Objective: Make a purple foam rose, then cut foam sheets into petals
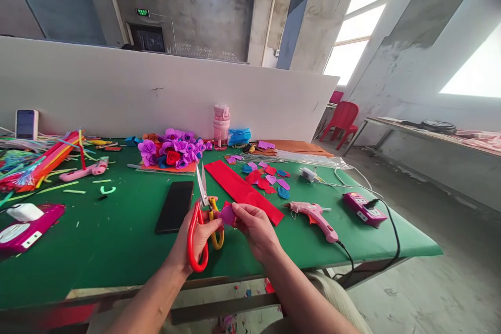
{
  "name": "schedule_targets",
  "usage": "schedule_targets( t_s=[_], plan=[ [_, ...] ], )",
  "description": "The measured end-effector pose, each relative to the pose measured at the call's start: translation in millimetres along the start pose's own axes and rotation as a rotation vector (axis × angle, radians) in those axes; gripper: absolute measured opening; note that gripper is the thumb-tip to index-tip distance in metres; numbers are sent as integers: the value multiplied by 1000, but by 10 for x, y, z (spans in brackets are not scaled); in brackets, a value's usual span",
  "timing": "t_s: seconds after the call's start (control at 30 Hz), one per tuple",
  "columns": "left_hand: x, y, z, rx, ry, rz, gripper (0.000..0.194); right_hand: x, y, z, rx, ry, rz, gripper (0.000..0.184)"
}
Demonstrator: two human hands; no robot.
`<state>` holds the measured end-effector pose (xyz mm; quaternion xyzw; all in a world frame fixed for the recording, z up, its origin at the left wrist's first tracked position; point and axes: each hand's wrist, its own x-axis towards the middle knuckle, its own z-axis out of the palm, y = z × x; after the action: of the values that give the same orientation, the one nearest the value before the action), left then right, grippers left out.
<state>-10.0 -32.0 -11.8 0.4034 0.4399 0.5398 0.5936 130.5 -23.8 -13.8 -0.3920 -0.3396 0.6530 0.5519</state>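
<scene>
My left hand (191,240) is closed around scissors (202,188) with their blades pointing away from me, slightly apart. A red handle loop (198,242) lies against the hand, and a yellow loop (216,235) shows just beyond the thumb. The left thumb and fingertips also reach the edge of a small purple paper petal (227,215). Pinching that petal from the other side is my right hand (254,227), with a bit of red showing behind it. A folded strip of red crepe paper (242,188) lies just past both hands. Left of the scissors is a black phone (176,206).
Cut petals (268,178) lie scattered beyond the red strip. At right are a pink glue gun (315,216) and a corded purple power strip (364,209). Purple paper flowers (172,148), a pink bottle (221,126) and another glue gun (86,171) stand or lie farther back.
</scene>
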Motion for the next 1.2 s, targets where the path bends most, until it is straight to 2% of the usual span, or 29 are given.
schedule_targets(
  t_s=[0.1, 0.27, 0.4, 0.6, 0.73, 0.93, 1.07, 1.2],
  plan=[
    [6, -14, 3, -23, 22, -7, 61, 2, 0, -22, 30, 7, 24, 38],
    [-3, 6, 37, -49, 77, -27, 61, -26, -15, -56, 113, 14, 79, 55],
    [-2, 3, 55, -63, 84, -40, 61, -69, 3, -55, 17, -87, 23, 43],
    [22, -45, 85, -82, 16, -41, 62, -61, 24, -64, 54, -36, 3, 36],
    [8, -24, 121, -82, 16, -47, 61, -53, 20, -82, 31, -44, -1, 34],
    [20, -26, 135, -45, 68, -38, 60, -46, 5, -108, -80, 109, -122, 32],
    [22, -26, 141, -35, 55, -30, 59, -20, -30, -165, -19, 159, -152, 30],
    [14, 31, 158, 43, 110, -67, 53, -2, -67, -211, 78, 186, -147, 27]
  ],
)
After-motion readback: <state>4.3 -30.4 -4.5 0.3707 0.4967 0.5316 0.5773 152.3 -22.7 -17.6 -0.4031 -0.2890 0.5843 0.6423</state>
